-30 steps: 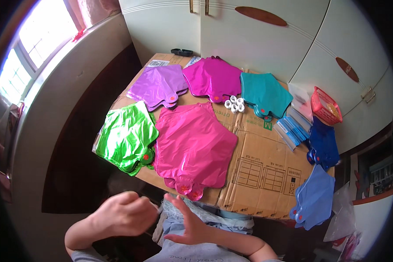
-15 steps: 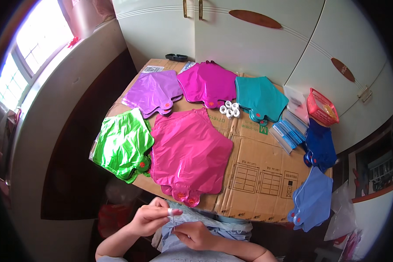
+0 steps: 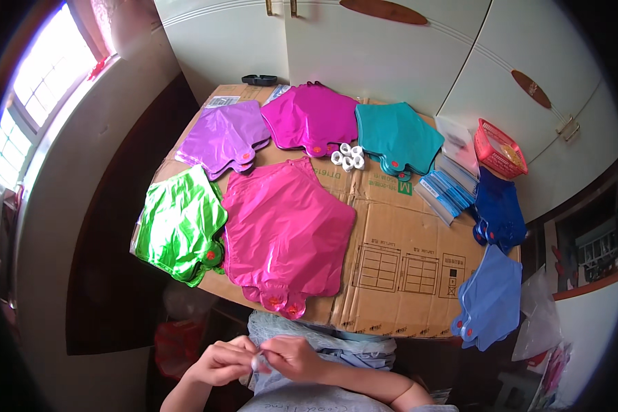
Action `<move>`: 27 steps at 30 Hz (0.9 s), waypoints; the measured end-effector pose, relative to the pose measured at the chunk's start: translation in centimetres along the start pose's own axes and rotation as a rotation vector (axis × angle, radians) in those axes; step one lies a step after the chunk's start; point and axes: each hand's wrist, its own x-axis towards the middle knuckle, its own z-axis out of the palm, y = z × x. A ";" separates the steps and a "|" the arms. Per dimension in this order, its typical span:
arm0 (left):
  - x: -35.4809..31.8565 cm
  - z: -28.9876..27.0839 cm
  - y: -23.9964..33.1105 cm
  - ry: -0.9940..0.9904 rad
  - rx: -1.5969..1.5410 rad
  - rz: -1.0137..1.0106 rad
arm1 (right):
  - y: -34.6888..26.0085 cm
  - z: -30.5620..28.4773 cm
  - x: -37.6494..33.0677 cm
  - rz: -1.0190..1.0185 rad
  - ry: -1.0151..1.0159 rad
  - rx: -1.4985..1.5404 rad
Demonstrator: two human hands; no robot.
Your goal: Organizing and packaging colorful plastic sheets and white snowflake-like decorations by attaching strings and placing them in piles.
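In front of my lap, below the table's near edge, my left hand (image 3: 220, 362) and my right hand (image 3: 292, 356) come together with fingers pinched. Between them is a small white roll (image 3: 259, 363), partly covered by the fingers. My left hand grips the roll. The right fingertips are closed at its upper side; whatever they pinch is too small to make out. Nearest on the cardboard lies a stack of flat pink foil pieces (image 3: 288, 230) with rounded tabs, like uninflated balloons. Several more white rolls (image 3: 348, 157) sit clustered beyond it.
Flat stacks in green (image 3: 180, 223), purple (image 3: 223, 137), magenta (image 3: 310, 118), teal (image 3: 398, 137), dark blue (image 3: 501, 209) and light blue (image 3: 491, 295) ring the cardboard (image 3: 398, 226). Blue-and-white packets (image 3: 446, 192) and a red basket (image 3: 499, 154) stand at right. White cabinets rise behind.
My hands have drawn together and slightly lower; the thin strand earlier visible between the white roll and my right hand no longer shows. The view has shifted slightly.
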 end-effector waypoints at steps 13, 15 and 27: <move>-0.5 -0.4 -1.3 0.312 0.966 -0.221 | 3.7 2.2 -0.1 0.042 -0.075 0.099; -1.8 -1.8 -1.9 0.016 1.054 -0.249 | 4.3 1.6 0.3 0.013 -0.104 0.082; -3.4 -2.0 -3.3 0.146 0.143 -0.379 | 7.4 2.4 0.0 -0.032 -0.073 0.042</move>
